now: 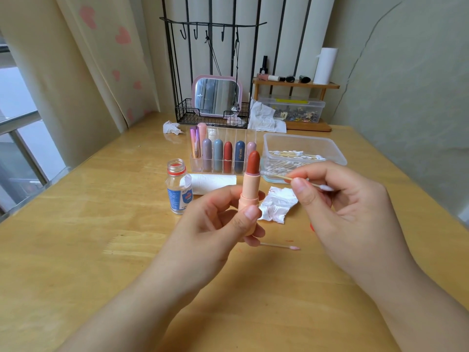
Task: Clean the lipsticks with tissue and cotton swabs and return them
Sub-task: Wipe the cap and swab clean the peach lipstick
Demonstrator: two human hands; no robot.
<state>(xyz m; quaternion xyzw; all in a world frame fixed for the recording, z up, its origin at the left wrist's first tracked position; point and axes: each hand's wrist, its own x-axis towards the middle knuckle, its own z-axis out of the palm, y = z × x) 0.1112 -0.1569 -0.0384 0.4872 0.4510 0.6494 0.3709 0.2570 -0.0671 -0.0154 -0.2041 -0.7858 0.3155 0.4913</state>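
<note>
Left grip (pixel 223 219) round lipstick (pixel 250 189); swabs (pixel 291 158) in tub (pixel 337 153).

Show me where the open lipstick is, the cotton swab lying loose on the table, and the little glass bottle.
open lipstick (pixel 250 196), head view, on its peach tube, held by the left hand (pixel 215 224).
used cotton swab (pixel 294 248), head view, on its pink-stained tip.
glass bottle (pixel 179 191), head view, on its labelled body.

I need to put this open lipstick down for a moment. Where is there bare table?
Bare wood lies left of the small bottle, out to the table edge, and near the camera below the used swab. It is crowded between the organizer, the swab tub and the crumpled tissue.
</note>
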